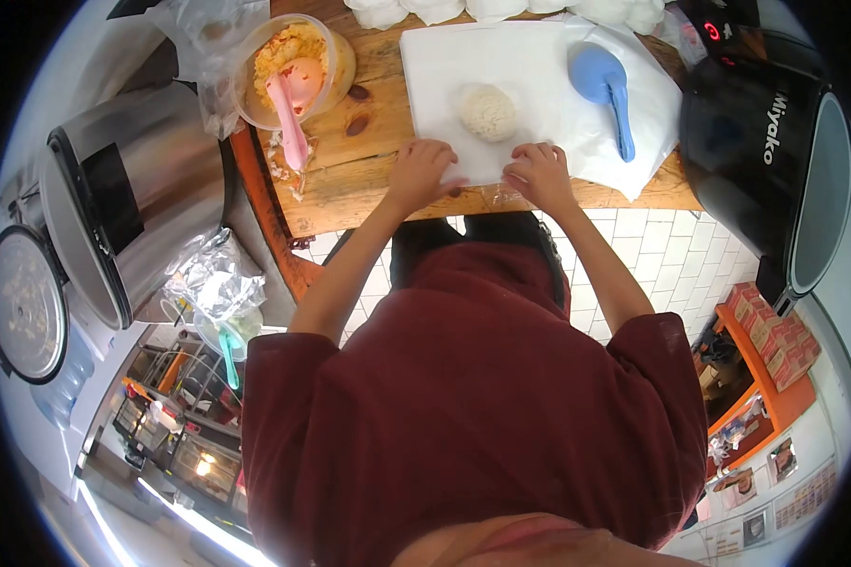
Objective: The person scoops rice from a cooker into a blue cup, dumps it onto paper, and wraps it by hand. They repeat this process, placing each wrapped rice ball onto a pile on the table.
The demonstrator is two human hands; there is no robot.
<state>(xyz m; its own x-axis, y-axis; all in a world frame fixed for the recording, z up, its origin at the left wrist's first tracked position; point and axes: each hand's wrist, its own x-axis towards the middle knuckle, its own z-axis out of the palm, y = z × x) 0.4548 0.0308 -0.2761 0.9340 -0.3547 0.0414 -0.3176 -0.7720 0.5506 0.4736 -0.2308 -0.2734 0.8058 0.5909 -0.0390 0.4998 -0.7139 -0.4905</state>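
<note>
A ball of white rice [488, 111] lies in the middle of a white sheet [444, 66] spread on a wooden table [369, 180]. My left hand [421, 173] and my right hand [539, 173] are both at the sheet's near edge, fingers curled on it, a little short of the rice ball. A bit of clear film [501, 196] shows under my right fingers. A blue rice paddle [605, 85] lies on the sheet to the right of the rice.
A clear bowl [293, 61] of yellow-orange filling with a pink paddle [291, 109] stands at the table's left. Several white wrapped balls [501, 9] line the far edge. A silver rice cooker [132, 189] is at left, a black one [766, 142] at right.
</note>
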